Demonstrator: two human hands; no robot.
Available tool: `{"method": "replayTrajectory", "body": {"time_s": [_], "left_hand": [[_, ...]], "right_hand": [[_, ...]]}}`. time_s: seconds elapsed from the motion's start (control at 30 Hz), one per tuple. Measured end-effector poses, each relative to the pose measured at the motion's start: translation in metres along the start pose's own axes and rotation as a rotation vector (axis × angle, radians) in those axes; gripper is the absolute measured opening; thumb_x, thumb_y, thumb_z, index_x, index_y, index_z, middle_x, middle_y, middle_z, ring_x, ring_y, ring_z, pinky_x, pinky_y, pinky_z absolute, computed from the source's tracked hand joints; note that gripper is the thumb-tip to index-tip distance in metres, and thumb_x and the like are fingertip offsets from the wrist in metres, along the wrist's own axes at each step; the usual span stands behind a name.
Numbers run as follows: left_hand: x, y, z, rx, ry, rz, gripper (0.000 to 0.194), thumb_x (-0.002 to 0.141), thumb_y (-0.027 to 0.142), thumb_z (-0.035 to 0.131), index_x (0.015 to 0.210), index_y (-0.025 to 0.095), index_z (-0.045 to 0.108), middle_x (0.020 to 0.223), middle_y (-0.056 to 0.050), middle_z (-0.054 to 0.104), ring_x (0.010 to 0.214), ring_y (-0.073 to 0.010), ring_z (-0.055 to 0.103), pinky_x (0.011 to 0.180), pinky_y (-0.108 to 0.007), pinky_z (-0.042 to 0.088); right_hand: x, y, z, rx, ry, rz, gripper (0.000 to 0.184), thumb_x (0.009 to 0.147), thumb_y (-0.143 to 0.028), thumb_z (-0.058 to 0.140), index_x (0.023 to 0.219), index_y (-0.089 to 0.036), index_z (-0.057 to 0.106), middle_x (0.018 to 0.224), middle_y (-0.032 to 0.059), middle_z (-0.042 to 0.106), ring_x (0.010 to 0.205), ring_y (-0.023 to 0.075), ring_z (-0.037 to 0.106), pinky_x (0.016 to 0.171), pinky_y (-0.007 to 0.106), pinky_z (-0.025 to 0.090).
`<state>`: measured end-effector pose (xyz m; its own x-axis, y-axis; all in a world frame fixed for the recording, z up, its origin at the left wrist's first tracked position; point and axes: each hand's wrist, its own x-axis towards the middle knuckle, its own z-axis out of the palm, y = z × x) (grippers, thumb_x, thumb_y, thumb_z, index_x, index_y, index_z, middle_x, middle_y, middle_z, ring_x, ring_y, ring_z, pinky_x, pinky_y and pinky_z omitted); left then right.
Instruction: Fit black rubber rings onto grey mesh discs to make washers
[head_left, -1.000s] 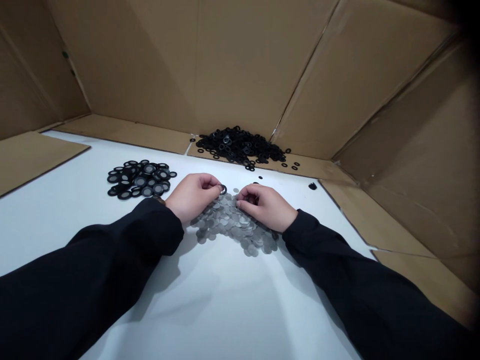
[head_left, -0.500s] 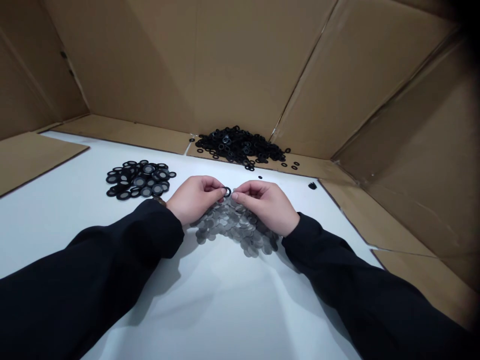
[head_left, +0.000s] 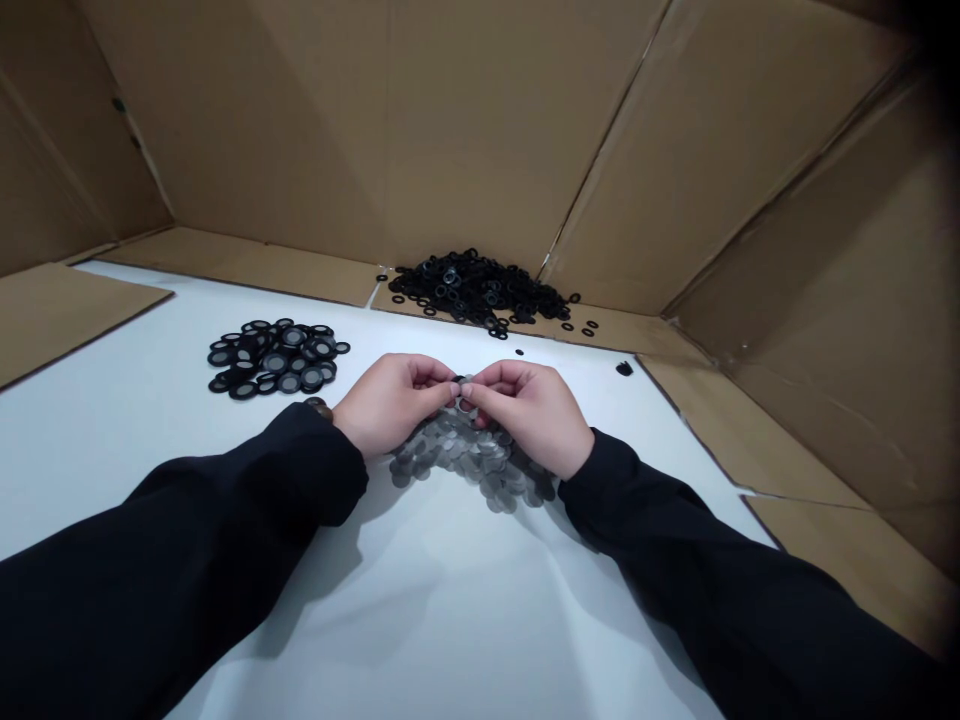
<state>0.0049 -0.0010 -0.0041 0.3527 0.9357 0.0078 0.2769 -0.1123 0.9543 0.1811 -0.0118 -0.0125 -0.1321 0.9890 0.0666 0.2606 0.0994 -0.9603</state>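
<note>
Cardboard sheets [head_left: 465, 130] wall off the back and both sides of a white table [head_left: 450, 600], and cardboard flaps [head_left: 67, 320] lie along its edges. Far back, at the table's rear edge, sits a heap of black rings [head_left: 480, 292], a few strays scattered around it. A small black piece [head_left: 624, 369] lies alone near the right flap. To the left, well apart from the hands, is a flat cluster of black-rimmed mesh discs [head_left: 274, 358].

Right under the hands spreads a loose, overlapping pile of grey mesh discs [head_left: 465, 455]. The left hand [head_left: 394, 400] and right hand [head_left: 529, 410] are together, fingers curled nearly closed, their fingertips meeting just above the pile on a black ring [head_left: 454, 380]. The fingers hide most of it, so which hand bears it is hard to tell.

Both forearms, in black sleeves [head_left: 187, 520], come in from the lower corners and angle inward — wrists low, a brown wristband [head_left: 318, 407] showing at the left cuff.
</note>
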Motion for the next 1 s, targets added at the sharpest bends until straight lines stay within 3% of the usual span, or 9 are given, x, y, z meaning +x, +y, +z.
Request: {"method": "replayTrajectory", "body": {"time_s": [0.2, 0.53, 0.73, 0.9, 1.0], "left_hand": [[0.0023, 0.0009, -0.0005, 0.033, 0.039, 0.014, 0.023, 0.079, 0.033, 0.063, 0.087, 0.014, 0.071, 0.08, -0.005, 0.072, 0.069, -0.0149, 0.061, 0.062, -0.024, 0.046], [0.0, 0.0032, 0.0001, 0.196, 0.104, 0.095, 0.021, 0.08, 0.033, 0.06, 0.083, 0.016, 0.072, 0.076, -0.002, 0.071, 0.066, -0.0137, 0.057, 0.06, -0.024, 0.042], [-0.0031, 0.0055, -0.0005, 0.189, 0.07, 0.107, 0.015, 0.079, 0.028, 0.058, 0.078, 0.016, 0.067, 0.067, 0.002, 0.062, 0.058, -0.0105, 0.049, 0.055, -0.022, 0.038], [-0.0043, 0.0044, -0.0007, 0.169, 0.027, 0.119, 0.012, 0.076, 0.027, 0.059, 0.076, 0.016, 0.065, 0.064, 0.002, 0.058, 0.059, -0.0108, 0.049, 0.054, -0.022, 0.038], [-0.0038, 0.0044, 0.0, 0.142, 0.019, 0.084, 0.011, 0.075, 0.026, 0.06, 0.075, 0.016, 0.064, 0.064, 0.003, 0.057, 0.058, -0.0105, 0.049, 0.053, -0.022, 0.037]], "right_hand": [[-0.0033, -0.0015, 0.0027, -0.134, 0.021, -0.109, 0.01, 0.078, -0.029, 0.066, 0.08, -0.019, 0.068, 0.071, 0.0035, 0.071, 0.061, 0.0163, 0.065, 0.058, 0.028, 0.051], [-0.0026, -0.0006, 0.0014, -0.091, 0.005, -0.075, 0.02, 0.077, -0.039, 0.069, 0.077, -0.02, 0.065, 0.068, 0.0037, 0.07, 0.057, 0.0168, 0.063, 0.055, 0.03, 0.051], [-0.0017, -0.0024, -0.0011, -0.121, -0.009, -0.089, 0.026, 0.073, -0.04, 0.073, 0.071, -0.019, 0.059, 0.061, 0.0003, 0.062, 0.055, 0.0132, 0.056, 0.051, 0.026, 0.044], [-0.001, -0.001, -0.0021, -0.161, -0.016, -0.199, 0.018, 0.081, -0.035, 0.064, 0.084, -0.018, 0.065, 0.077, 0.0021, 0.066, 0.069, 0.0141, 0.058, 0.065, 0.027, 0.047], [-0.0016, -0.001, -0.001, -0.177, -0.026, -0.212, 0.015, 0.082, -0.032, 0.062, 0.083, -0.018, 0.067, 0.076, 0.0025, 0.066, 0.068, 0.0143, 0.058, 0.065, 0.028, 0.047]]}}
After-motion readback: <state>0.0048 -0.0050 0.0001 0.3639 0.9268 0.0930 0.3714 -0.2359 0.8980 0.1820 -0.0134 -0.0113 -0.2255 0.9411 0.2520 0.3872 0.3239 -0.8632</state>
